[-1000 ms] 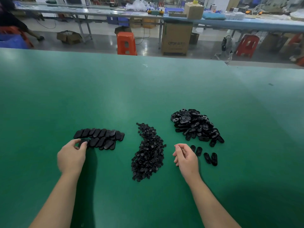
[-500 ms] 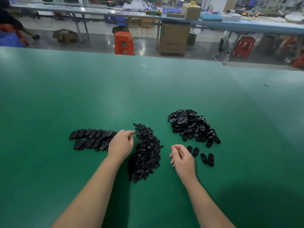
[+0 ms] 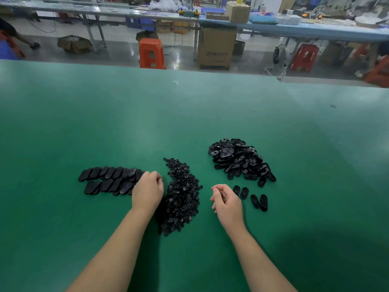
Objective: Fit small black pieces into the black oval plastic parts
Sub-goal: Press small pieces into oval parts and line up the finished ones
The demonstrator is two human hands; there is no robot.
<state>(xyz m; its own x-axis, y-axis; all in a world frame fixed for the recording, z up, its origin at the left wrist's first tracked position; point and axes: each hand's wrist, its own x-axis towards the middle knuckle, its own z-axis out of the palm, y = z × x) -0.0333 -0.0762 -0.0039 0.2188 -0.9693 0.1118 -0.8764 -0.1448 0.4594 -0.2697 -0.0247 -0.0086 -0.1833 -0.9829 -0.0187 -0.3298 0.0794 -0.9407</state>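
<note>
Picking from the heap of small black plastic pieces

Left hand curls at its edge (contents hidden); right hand loosely curled, apparently empty; a careless grab could scatter pieces.

Factory floor (long workbenches, cartons, stools).

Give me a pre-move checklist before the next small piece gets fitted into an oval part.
1. Small pieces within reach: ok, the pile of small pieces lies beside the left hand.
2. Piece in the left hand's grip: cannot tell, curled fingers hide it.
3. Oval part in the right hand: cannot tell, nothing shows between its curled fingers.
4. Loose oval parts ready: ok, four oval parts lie flat beside the right hand.
5. Supply: ok, heap of oval parts behind them.
6. Finished rows: ok, laid out on the left of the green table.
</note>
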